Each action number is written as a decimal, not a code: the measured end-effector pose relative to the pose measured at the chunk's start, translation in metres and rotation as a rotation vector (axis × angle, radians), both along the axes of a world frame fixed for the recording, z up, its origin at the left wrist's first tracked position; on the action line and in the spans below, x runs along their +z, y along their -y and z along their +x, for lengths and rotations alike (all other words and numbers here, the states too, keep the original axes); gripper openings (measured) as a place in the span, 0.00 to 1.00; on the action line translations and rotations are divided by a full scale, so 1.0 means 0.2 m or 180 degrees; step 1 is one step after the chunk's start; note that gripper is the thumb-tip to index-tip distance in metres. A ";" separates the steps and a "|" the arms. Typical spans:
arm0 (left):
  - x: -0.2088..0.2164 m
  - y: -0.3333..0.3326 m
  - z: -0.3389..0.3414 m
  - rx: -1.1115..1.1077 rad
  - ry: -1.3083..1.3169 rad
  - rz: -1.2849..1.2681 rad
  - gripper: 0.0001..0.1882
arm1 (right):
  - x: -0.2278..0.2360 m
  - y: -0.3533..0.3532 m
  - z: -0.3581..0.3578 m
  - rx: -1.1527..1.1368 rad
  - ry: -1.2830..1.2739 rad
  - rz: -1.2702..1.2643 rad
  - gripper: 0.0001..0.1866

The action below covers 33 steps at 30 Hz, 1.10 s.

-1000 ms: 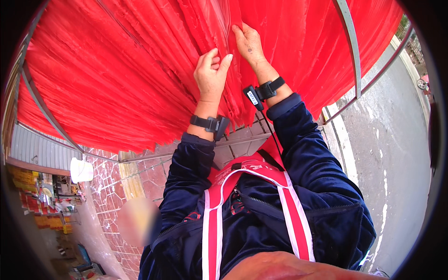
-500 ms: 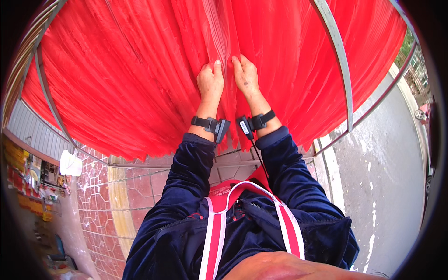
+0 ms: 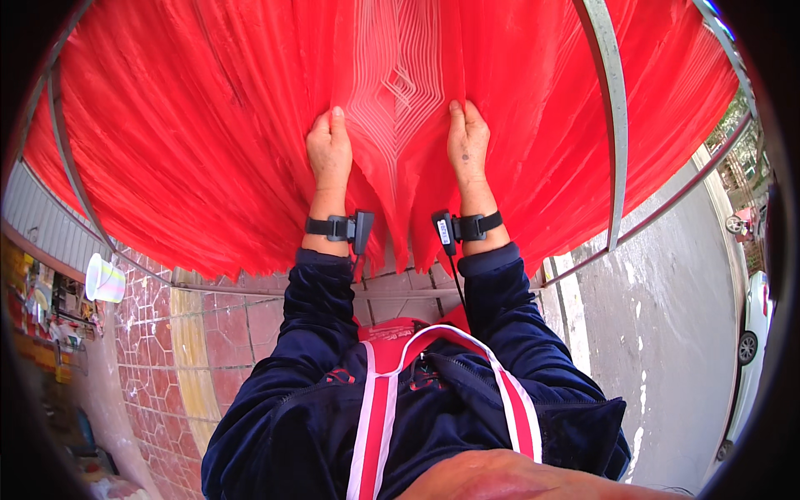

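Thin red fabric (image 3: pixel 208 142) hangs before me in many close folds, spread wide to both sides. My left hand (image 3: pixel 330 152) is closed on one fold, its thumb on top. A forearm's width to the right, my right hand (image 3: pixel 468 143) grips another fold the same way. Stretched between the two hands is a section of the fabric with pale zigzag lines (image 3: pixel 395 92), narrowing to a point below. The fingertips of both hands are hidden behind the cloth.
A grey metal frame (image 3: pixel 615 108) curves around the fabric, with a low bar (image 3: pixel 400 293) near my body. At the left hangs a pale bucket (image 3: pixel 105 280) above red paving (image 3: pixel 150 325). To the right lie a grey road (image 3: pixel 667 333) and a white car (image 3: pixel 757 321).
My hands have moved apart, left hand leftward and right hand rightward, both still gripping the fabric. The lined section between them has opened out wide. More of the white car shows at the right.
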<state>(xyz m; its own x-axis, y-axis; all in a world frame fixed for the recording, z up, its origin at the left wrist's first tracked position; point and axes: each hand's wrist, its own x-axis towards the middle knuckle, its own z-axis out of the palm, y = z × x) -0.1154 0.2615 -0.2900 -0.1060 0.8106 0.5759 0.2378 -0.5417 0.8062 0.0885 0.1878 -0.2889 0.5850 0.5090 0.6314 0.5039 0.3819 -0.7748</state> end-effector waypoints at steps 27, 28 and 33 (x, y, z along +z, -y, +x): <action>-0.10 0.15 0.04 -0.0346 0.0137 0.0107 0.18 | -0.29 -0.25 -0.34 0.1116 -0.0832 -0.0124 0.12; -0.11 0.14 0.05 -0.0315 0.0096 0.0075 0.17 | -0.30 -0.24 -0.36 0.1219 -0.0723 0.0066 0.11; -0.24 0.10 0.09 -0.0083 -0.0558 0.0415 0.19 | -0.36 -0.20 -0.35 0.0972 -0.0152 -0.0429 0.09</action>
